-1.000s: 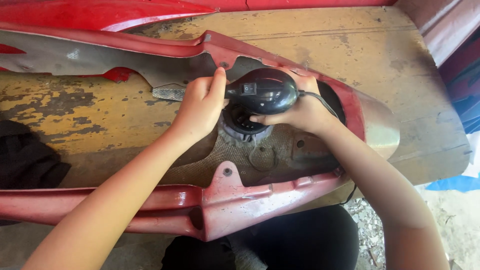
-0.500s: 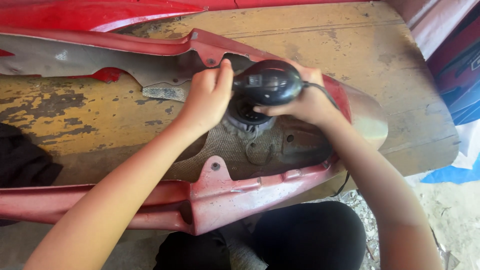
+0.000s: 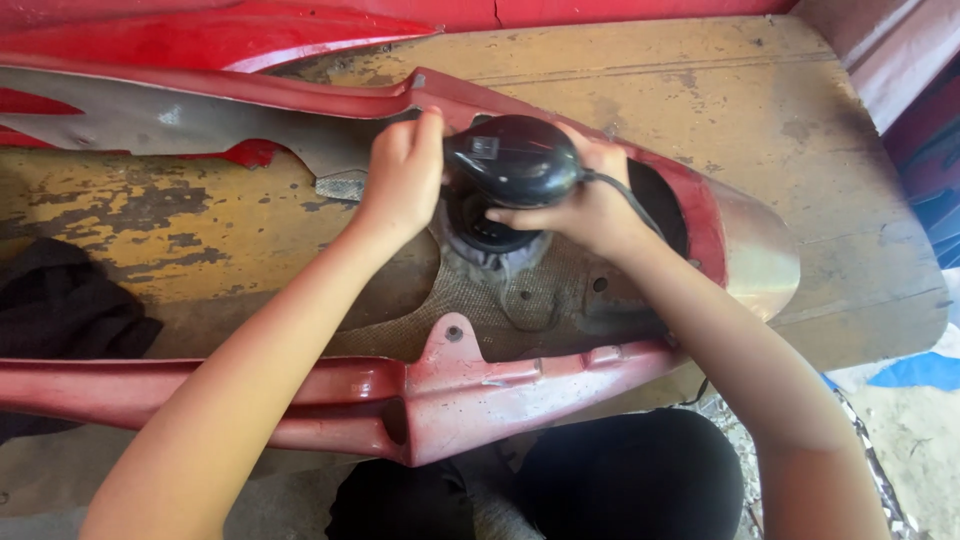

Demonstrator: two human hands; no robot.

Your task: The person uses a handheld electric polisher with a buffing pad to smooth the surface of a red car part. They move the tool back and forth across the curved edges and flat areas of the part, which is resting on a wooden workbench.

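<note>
Both hands closed on the black sander, over the red panel.
Left hand and right hand should keep it flat, I'd say.

A worn wooden table, its yellowed top flaking and stained, carries a long red body panel lying hollow side up across its width. A dark cloth sits on the table's left side, just beside the panel.

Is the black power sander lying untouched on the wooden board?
No: the left hand and right hand both grip the black sander, which sits inside the red panel.
</note>
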